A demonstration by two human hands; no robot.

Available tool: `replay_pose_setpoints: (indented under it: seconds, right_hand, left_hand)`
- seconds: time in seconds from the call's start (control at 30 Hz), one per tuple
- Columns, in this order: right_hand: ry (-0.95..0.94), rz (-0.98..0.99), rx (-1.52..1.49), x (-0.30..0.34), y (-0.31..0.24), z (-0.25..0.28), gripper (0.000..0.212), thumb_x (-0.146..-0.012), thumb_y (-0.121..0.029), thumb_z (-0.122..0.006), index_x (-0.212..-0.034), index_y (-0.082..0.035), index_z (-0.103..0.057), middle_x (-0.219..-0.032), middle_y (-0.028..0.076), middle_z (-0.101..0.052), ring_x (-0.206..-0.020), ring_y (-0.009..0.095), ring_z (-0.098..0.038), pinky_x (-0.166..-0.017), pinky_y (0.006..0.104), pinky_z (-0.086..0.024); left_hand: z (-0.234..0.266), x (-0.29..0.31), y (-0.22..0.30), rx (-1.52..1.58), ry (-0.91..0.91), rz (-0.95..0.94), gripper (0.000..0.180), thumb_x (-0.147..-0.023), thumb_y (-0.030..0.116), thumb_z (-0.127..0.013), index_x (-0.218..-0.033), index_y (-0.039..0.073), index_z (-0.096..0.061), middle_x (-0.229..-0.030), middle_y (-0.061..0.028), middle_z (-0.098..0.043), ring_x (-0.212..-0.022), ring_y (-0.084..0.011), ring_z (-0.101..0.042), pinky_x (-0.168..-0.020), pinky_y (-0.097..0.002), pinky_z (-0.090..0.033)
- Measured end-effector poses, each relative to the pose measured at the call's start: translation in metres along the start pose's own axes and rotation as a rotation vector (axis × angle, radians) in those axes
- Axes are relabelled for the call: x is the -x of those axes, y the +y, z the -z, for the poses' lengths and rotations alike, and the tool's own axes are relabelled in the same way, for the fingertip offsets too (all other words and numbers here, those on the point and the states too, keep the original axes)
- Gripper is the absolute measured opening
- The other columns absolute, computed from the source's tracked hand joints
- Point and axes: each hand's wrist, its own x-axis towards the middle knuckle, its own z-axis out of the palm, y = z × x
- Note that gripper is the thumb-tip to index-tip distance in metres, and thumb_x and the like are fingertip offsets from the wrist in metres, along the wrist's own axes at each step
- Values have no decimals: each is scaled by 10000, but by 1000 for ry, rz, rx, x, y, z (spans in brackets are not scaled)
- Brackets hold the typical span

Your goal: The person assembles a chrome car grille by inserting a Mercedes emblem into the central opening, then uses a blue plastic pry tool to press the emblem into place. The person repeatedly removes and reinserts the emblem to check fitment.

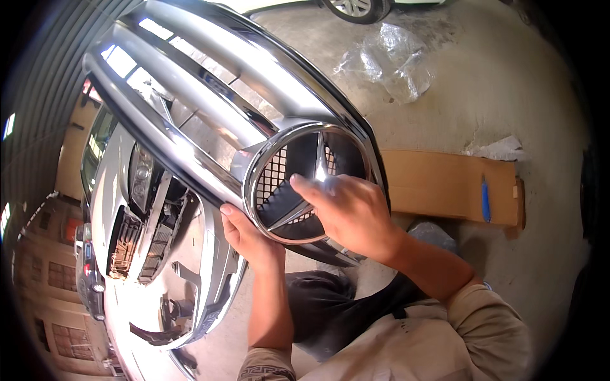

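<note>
A chrome and black car grille (184,108) with wide slats stands tilted in front of me. At its lower end sits a round star emblem (321,155) with a chrome ring and black mesh behind. My left hand (253,236) grips the grille's edge beside the ring, thumb on the near side and its other fingers mostly hidden. Over the middle of the emblem, my right hand (352,213) has its fingers curled on the star, and its thumb reaches left across the mesh. The right fingertips are partly hidden by the hand itself.
A silver car (117,190) with an exposed front end stands at left, near a detached bumper (213,279). Flattened cardboard (438,184) with a blue cutter (485,200) lies at right. Crumpled clear plastic (394,60) and a car wheel (356,7) are farther off.
</note>
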Motion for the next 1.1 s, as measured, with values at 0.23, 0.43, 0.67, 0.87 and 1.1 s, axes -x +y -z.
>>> replay_pose_setpoints:
  seconds: [0.23,0.43,0.67,0.87,1.1]
  right_hand:
    - [207,68,-170,1,-32,32,537,-726,-90,-795,-1254,-130,-705,-737,5,-693,-602,126,-649,-511,288,-548]
    - [120,-257,61,56,13,89,540,-762,-185,-804,-1287,-186,-676,-838,44,-719,-641,223,-671,-561,374,-548]
    - [-264,-1169,548,219,227,86,493,-802,-142,-667,-1295,-140,-662,-961,241,-723,-896,417,-701,-775,539,-546]
    - [-536,-1164,605,307,292,90,503,-874,-286,-747,-1332,-136,-601,-1113,211,-723,-1036,404,-688,-880,478,-549]
    - [52,-979,966,388,311,174,495,-970,-314,-663,-1378,-50,-567,-1170,218,-666,-1079,393,-639,-902,475,-512]
  left_hand:
    - [10,-16,-5,-147,74,-15,493,-1073,494,-479,-1078,16,-602,-954,-69,-639,-820,-161,-616,-736,-313,-522]
    - [63,-63,-7,-357,392,29,496,-1039,536,-541,-993,50,-627,-838,-44,-586,-763,-215,-578,-707,-370,-504]
    - [54,-47,15,-421,387,-62,483,-1041,520,-538,-1014,47,-629,-735,-5,-507,-650,-145,-512,-675,-328,-505]
    - [21,-39,14,-207,423,1,474,-1049,539,-513,-884,97,-556,-682,10,-509,-582,-102,-493,-512,-251,-385]
    - [17,-30,25,-100,351,95,412,-1044,512,-539,-922,119,-548,-725,13,-515,-584,-90,-475,-510,-246,-369]
